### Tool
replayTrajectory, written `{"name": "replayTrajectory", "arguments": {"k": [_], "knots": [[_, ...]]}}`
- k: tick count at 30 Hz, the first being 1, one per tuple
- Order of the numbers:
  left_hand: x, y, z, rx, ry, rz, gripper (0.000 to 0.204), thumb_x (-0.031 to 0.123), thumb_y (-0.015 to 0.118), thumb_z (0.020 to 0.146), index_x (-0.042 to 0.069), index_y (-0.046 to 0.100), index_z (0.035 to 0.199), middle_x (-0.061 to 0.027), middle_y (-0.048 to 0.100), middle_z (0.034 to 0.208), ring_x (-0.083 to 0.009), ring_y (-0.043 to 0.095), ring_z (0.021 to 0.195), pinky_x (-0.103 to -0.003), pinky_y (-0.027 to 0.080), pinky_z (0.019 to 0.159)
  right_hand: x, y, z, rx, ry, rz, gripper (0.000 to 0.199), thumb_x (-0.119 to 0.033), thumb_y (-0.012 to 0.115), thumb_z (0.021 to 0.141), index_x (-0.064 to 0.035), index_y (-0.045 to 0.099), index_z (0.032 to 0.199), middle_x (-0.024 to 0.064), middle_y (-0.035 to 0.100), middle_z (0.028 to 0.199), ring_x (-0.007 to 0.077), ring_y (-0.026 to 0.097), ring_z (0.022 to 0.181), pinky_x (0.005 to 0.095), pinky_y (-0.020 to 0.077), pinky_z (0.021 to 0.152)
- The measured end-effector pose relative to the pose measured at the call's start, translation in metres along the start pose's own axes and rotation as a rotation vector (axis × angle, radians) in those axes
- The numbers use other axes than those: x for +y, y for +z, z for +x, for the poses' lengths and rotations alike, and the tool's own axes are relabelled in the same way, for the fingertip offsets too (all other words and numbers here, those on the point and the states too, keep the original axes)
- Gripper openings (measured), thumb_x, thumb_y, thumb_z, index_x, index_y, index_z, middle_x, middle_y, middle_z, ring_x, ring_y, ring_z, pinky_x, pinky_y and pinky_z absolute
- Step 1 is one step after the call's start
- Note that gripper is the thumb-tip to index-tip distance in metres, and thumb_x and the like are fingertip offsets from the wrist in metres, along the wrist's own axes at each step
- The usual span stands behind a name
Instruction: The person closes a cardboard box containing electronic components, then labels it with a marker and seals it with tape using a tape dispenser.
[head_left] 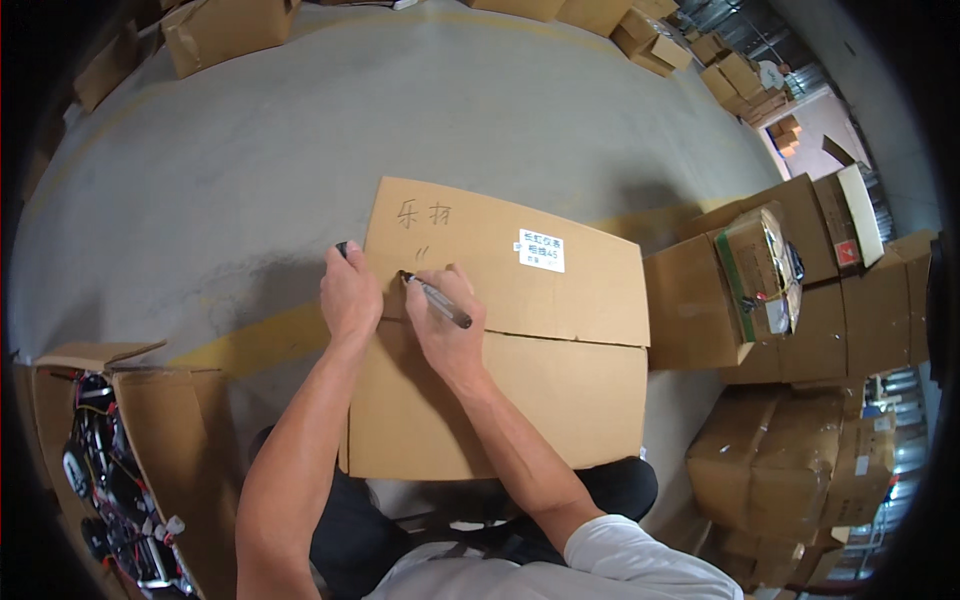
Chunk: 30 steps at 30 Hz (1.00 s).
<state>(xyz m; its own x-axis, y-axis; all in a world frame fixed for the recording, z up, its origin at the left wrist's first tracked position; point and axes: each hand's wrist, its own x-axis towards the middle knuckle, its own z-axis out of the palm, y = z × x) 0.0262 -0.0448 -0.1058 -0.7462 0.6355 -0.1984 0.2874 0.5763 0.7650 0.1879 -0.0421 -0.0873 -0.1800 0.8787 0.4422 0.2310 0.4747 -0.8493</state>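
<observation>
A closed cardboard box (pixel 560 400) stands in front of me, its two top flaps meeting along a dark seam. On the far flap are handwritten dark marks and a white label (pixel 541 251). My right hand (pixel 447 318) is closed round a marker pen (pixel 440 301) with a grey barrel, and the dark tip touches the cardboard below the handwriting. At the box's left edge rests my left hand (pixel 352 293), its fingers curled around a small black marker cap (pixel 342 248).
At the lower left, an open carton (pixel 175 430) holds a tangle of black parts and coloured wires. Stacked cardboard boxes (pixel 765 450) line the right side, one open with wired parts on top. More cartons (pixel 228 38) stand along the far edge of the grey floor (pixel 380 110).
</observation>
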Motion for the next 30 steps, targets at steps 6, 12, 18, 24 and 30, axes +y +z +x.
{"name": "replayTrajectory", "arguments": {"k": [6, 12, 18, 24, 30], "knots": [[0.008, 0.003, -0.002, -0.017, -0.011, 0.012, 0.053, 0.047, 0.043, 0.131, -0.001, 0.067, 0.137, -0.0376, 0.083, 0.128, -0.0607, 0.078, 0.125, -0.072, 0.059, 0.109, -0.004, -0.004, 0.001, 0.007, 0.051, -0.002, 0.006, -0.004, 0.085, 0.107, -0.0002, 0.082, 0.111, 0.0106, 0.073, 0.083, 0.0282, 0.068, 0.08, 0.0544, 0.0548, 0.124], [0.009, -0.011, -0.004, -0.068, -0.058, -0.013, 0.053, 0.046, 0.04, 0.132, -0.001, 0.063, 0.141, -0.0364, 0.084, 0.129, -0.0601, 0.079, 0.125, -0.071, 0.059, 0.109, -0.006, 0.002, -0.004, -0.011, 0.195, 0.084, 0.007, -0.004, 0.082, 0.11, 0.0025, 0.082, 0.113, 0.0079, 0.063, 0.084, 0.0191, 0.055, 0.076, 0.0389, 0.0483, 0.074], [0.011, -0.011, -0.005, -0.075, -0.047, -0.016, 0.052, 0.045, 0.04, 0.132, -0.001, 0.063, 0.141, -0.0356, 0.085, 0.126, -0.0591, 0.08, 0.126, -0.07, 0.059, 0.11, 0.003, 0.002, -0.003, -0.007, 0.158, 0.084, 0.008, -0.005, 0.08, 0.111, 0.0031, 0.08, 0.111, 0.0076, 0.062, 0.088, 0.0178, 0.056, 0.077, 0.0375, 0.0448, 0.068], [0.012, -0.011, -0.005, -0.063, -0.046, 0.004, 0.051, 0.043, 0.041, 0.132, -0.002, 0.063, 0.14, -0.0355, 0.085, 0.126, -0.0579, 0.08, 0.125, -0.07, 0.06, 0.109, -0.002, -0.003, -0.001, -0.101, 0.037, -0.02, 0.007, -0.005, 0.078, 0.111, 0.0016, 0.08, 0.108, 0.0059, 0.065, 0.077, 0.0175, 0.055, 0.073, 0.0458, 0.0582, 0.106], [0.011, -0.011, -0.004, -0.071, -0.037, -0.006, 0.051, 0.042, 0.041, 0.132, -0.003, 0.063, 0.141, -0.036, 0.085, 0.126, -0.0579, 0.08, 0.125, -0.07, 0.06, 0.109, 0.003, -0.006, -0.001, -0.103, 0.149, 0.053, 0.013, -0.01, 0.075, 0.113, -0.0005, 0.08, 0.107, 0.0027, 0.064, 0.072, 0.0155, 0.055, 0.066, 0.0675, 0.0285, 0.149]]}}
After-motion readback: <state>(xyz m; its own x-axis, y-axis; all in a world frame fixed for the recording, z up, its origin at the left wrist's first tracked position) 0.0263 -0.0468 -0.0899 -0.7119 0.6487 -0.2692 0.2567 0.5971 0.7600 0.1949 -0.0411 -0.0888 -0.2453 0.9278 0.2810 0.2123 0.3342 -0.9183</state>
